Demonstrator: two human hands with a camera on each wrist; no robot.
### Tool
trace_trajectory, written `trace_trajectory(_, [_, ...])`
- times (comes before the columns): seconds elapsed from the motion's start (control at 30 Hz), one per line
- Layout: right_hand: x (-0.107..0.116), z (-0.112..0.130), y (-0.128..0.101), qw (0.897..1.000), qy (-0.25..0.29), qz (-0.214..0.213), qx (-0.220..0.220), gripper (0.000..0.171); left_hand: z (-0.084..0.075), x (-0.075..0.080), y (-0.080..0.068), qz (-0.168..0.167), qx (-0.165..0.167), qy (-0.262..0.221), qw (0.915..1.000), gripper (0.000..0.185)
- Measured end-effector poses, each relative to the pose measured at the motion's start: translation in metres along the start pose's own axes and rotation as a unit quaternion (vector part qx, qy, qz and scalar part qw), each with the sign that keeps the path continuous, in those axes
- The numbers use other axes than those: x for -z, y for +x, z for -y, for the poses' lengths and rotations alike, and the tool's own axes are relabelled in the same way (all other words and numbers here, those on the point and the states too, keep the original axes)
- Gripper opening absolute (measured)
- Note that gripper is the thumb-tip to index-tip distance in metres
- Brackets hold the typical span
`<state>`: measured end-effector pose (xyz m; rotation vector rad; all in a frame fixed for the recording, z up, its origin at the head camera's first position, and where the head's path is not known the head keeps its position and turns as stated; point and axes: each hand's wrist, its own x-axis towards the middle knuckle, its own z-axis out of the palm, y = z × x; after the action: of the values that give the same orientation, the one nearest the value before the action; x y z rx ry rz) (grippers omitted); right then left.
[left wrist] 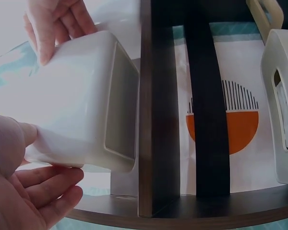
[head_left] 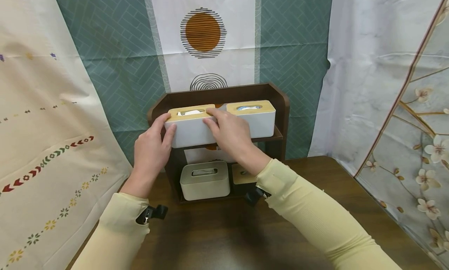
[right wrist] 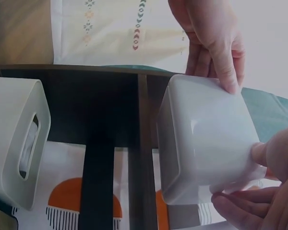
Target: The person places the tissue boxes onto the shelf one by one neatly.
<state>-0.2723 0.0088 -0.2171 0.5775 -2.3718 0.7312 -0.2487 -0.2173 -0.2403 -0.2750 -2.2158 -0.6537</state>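
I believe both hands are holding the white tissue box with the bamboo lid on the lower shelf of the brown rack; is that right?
Not quite: the tissue box that the left hand and right hand hold sits on the upper shelf of the brown rack, not the lower one. The head view shows it.

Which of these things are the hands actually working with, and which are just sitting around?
In use:
left tissue box, held at the upper shelf
left hand
right hand
wooden shelf

Just sitting there:
second bamboo-lidded box
grey tissue box below
table
wall cloths
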Motion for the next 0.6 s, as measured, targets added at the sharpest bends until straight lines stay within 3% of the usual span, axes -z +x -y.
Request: trace_trajectory(0.6, [-0.013, -0.001, 0.010, 1.000, 0.020, 0.013, -0.013, 0.044, 0.010, -0.014, 0.005, 0.024, 0.034, -0.003, 0.9991, 0.050])
